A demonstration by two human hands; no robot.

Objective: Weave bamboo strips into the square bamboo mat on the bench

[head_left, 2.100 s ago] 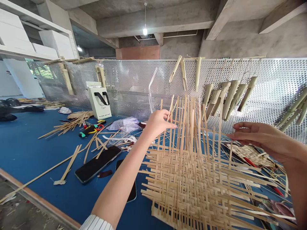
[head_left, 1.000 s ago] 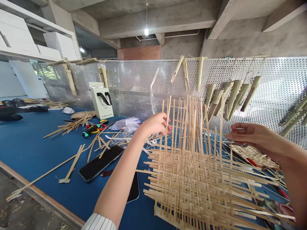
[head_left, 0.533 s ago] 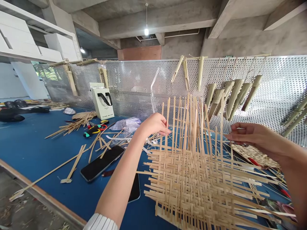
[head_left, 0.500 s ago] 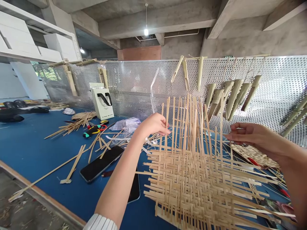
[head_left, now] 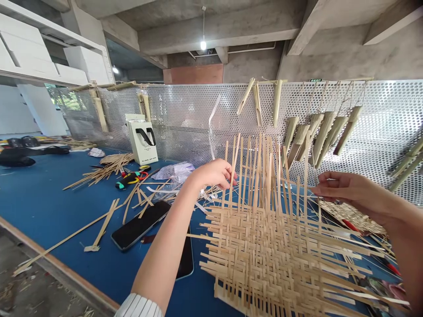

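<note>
A half-woven mat of pale bamboo strips (head_left: 274, 251) lies on the blue table (head_left: 42, 207), its loose ends bent up into a standing row (head_left: 261, 171). My left hand (head_left: 211, 175) is closed in a pinch on an upright strip at the left end of that row. My right hand (head_left: 346, 190) is at the right end, fingers pressed together on a thin strip there.
Two dark phones (head_left: 139, 224) lie left of the mat. Loose bamboo strips (head_left: 99, 174), pliers with red and yellow handles (head_left: 130, 178), a plastic bag (head_left: 173, 169) and a white box (head_left: 142, 141) sit farther left. Split bamboo pieces (head_left: 317, 132) hang on the perforated metal screen behind.
My left hand has slid slightly down and left along the upright strips. The right hand has hardly moved. The camera has shifted a little.
</note>
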